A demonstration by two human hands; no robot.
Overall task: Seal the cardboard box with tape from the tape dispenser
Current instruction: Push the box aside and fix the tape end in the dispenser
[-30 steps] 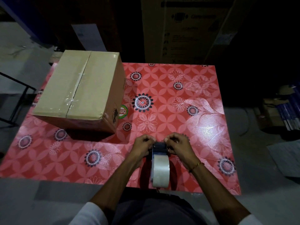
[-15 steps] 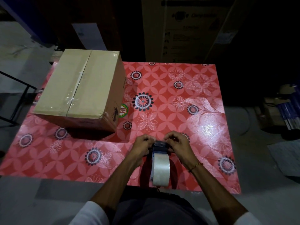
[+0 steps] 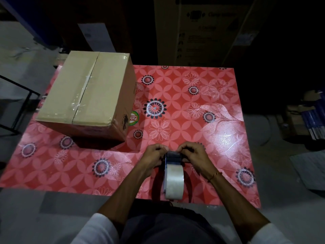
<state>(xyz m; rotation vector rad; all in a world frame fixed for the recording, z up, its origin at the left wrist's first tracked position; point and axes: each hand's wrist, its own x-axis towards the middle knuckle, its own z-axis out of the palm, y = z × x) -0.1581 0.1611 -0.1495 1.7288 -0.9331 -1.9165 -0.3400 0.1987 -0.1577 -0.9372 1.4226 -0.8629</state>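
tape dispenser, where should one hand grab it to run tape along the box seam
Probably the dark frame of the tape dispenser, from above and behind. It stands on edge with the clear roll nearest the person. Both the left hand and right hand pinch that frame's far end. No handle shows.

Both forearms reach forward from white sleeves and converge at the centre. Left hand (image 3: pixel 152 156): fingers curled inward, thumb and fingertips pinched together at the top, knuckles up. Right hand (image 3: pixel 193 155): fingers bent and closed likewise, tips facing the left hand, nearly touching. A thin gold bracelet (image 3: pixel 214 175) sits on the right wrist. Both wrists are slightly bent
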